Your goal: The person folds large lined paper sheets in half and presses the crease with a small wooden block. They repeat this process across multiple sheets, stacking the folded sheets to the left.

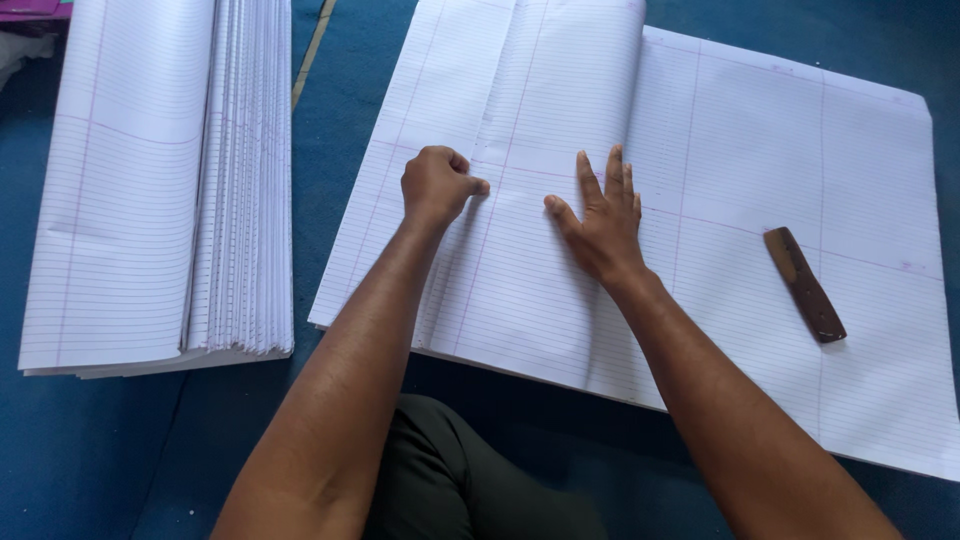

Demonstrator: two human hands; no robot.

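Floor (pixel 120 460): blue, soft-looking covering, seen on all sides of the paper; everything listed is carried on it.

Sheets (pixel 780 300): large pile of white ruled paper with pink margin lines, laid flat, filling the centre and the 3 o'clock half of the view. Its top sheet is folded over from the right, the curled edge lying at 12 o'clock, so that a doubled panel (pixel 540 100) is formed over the left part of the pile. The pile's right edge is cut off by the frame.

Stack (pixel 150 180): second pile of the same ruled paper, already folded, at 9 o'clock, well apart from the sheets. Its folded edges are fanned along the right side.

Trousers (pixel 450 480): dark green, at 6 o'clock, between the two forearms.

Left hand (pixel 437 185): closed into a fist, thumb tip pushed out to the right, pressed down on the folded panel near its lower edge. Nothing is seen held in it.

Right hand (pixel 600 220): spread flat and wide, palm down, fingers pointing to 12 o'clock, resting on the same panel just beside the left hand, not touching it.

Stick (pixel 805 285): dark brown, flat, narrow, lying loose on the sheets at 3 o'clock from the right hand, slanted from 11 to 5 o'clock, apart from both hands.
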